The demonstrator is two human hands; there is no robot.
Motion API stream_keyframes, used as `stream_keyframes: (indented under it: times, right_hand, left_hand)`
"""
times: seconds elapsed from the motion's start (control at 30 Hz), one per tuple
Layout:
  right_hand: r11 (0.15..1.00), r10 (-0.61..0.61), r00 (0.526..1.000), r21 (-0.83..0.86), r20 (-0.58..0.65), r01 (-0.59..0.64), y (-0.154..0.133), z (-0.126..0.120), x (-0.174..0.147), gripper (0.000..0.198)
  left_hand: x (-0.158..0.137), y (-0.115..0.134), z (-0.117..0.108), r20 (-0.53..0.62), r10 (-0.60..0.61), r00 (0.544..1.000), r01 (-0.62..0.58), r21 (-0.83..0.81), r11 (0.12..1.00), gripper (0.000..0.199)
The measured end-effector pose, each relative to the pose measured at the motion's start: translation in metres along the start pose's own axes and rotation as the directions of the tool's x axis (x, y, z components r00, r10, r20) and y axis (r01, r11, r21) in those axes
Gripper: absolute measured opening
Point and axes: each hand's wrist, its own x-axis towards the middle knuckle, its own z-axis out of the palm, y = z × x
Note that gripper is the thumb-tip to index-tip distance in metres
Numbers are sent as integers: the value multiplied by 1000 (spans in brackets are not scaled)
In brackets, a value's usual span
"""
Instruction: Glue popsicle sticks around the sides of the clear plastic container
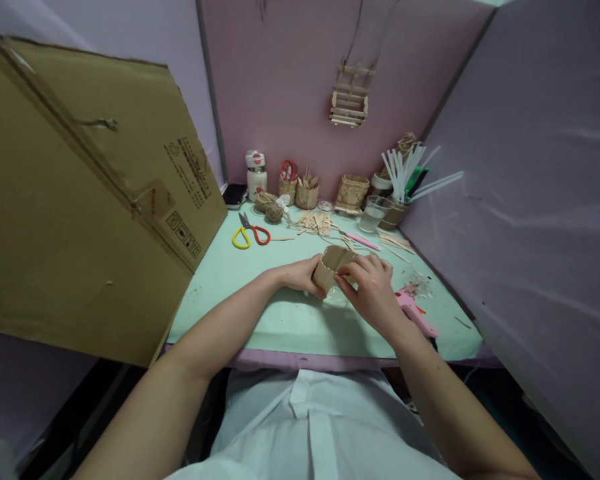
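A small cup-like holder (326, 272), its sides made of wooden craft sticks, is tilted above the mint-green table near the middle. My left hand (301, 275) is closed around its left side, thumb and fingers against the outer wall. On the near right side, my right hand (372, 285) has thumb and forefinger pinched at the holder's wall; whether something small is between them is too fine to see. Under the holder lies a clear, shiny patch (336, 297) that I cannot identify. A pink glue gun (416, 313) rests just right of my right hand.
Scissors (250, 233), twine (274, 212), loose craft sticks (316, 223) and a pink pen-like tool (364, 241) lie farther back. A clear plastic cup (373, 215) stands by a holder of white glue sticks (395, 215). Large cardboard (105, 200) borders the left side.
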Motion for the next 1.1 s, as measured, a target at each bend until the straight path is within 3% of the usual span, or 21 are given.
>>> stream_keyframes:
  times: [0.47, 0.67, 0.9, 1.1]
  right_hand:
    - [1000, 13, 999, 3, -40, -13, 3, 12, -6, 8]
    - [998, 65, 991, 18, -121, -64, 1, 17, -19, 48]
    - [972, 199, 951, 172, -238, -161, 4, 40, -55, 88]
    - [895, 359, 920, 338, -158, -292, 8, 66, -68, 111]
  left_hand:
    - [1, -4, 1, 3, 15, 1000, -15, -12, 1000, 90]
    - [2, -5, 1, 9, 27, 1000, -27, -40, 999, 95]
    - [2, -17, 3, -10, 15, 1000, -15, 0, 1000, 111]
    - [2, -21, 4, -21, 59, 998, -58, 32, 998, 115]
